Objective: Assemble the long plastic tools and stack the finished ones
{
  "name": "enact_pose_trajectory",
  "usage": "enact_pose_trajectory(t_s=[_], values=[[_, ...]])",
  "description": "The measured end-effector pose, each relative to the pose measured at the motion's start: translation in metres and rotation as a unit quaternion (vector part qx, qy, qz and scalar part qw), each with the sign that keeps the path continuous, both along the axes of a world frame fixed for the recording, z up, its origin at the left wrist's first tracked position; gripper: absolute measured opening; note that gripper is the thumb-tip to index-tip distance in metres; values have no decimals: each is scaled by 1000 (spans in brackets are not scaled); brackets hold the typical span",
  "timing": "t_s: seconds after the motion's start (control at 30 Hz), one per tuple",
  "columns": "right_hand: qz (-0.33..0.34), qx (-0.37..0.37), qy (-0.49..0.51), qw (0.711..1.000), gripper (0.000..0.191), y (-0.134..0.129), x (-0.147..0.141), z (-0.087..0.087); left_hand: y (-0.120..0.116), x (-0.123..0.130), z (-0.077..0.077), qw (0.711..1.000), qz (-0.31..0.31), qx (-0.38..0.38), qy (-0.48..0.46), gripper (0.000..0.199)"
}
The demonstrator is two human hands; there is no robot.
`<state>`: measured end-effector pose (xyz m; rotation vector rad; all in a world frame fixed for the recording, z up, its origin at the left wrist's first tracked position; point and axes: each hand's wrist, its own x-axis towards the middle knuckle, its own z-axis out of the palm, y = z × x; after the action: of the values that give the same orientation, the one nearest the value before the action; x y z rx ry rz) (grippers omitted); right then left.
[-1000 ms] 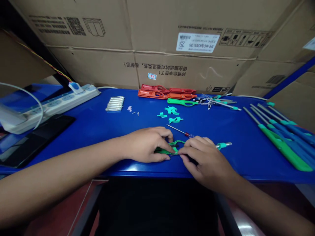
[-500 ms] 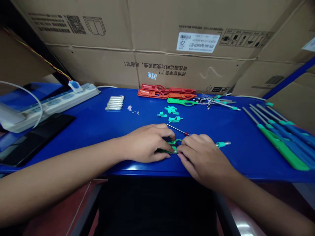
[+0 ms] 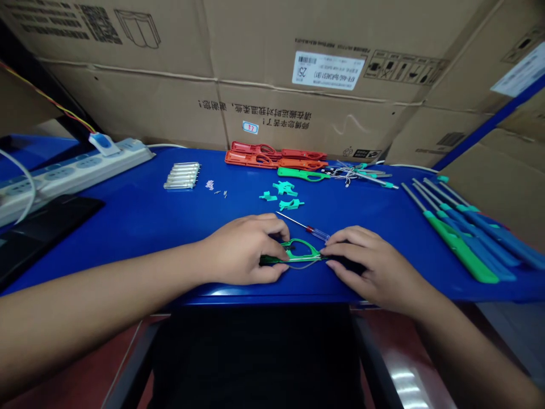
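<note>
Green loop-handled plastic tool (image 3: 298,251) held low between the hands, left hand (image 3: 242,250) closed around its left end, right hand (image 3: 366,262) pinching its right end with the fingertips, thin red-handled screwdriver (image 3: 303,225) just beyond, on blue table (image 3: 140,250)

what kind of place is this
Looks like a small assembly workshop or storeroom: a blue workbench with orange plastic parts laid out in batches, stacked cardboard cartons behind it, and a power strip.
</note>
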<state>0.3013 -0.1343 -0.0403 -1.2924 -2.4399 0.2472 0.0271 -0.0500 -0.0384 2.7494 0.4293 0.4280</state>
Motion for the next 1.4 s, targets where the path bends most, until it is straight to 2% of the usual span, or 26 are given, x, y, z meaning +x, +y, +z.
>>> enact_pose_trajectory(t_s=[0.27,0.5,0.7,0.8,0.97,1.27,1.4], values=[[16,-28,11,999,20,3,-5,3,-2,-2,-3,1000,6,11,12,21],[23,-20,48,998,23,5,7,-1,4,-2,-2,999,-13,-32,4,23],[31,-45,52,997,24,11,5,-2,0,8,2,996,-6,-89,-25,36],[40,-44,36,998,24,11,3,-2,-1,13,1,993,-37,-103,-37,47],[50,-11,12,999,25,9,-1,1,1,17,-1,990,-84,-113,-20,50],[34,-34,31,998,26,8,-2,4,3,18,-1,989,-87,-121,-17,48],[35,-52,45,997,27,5,-5,8,1,19,-2,991,-70,-102,-50,37]])
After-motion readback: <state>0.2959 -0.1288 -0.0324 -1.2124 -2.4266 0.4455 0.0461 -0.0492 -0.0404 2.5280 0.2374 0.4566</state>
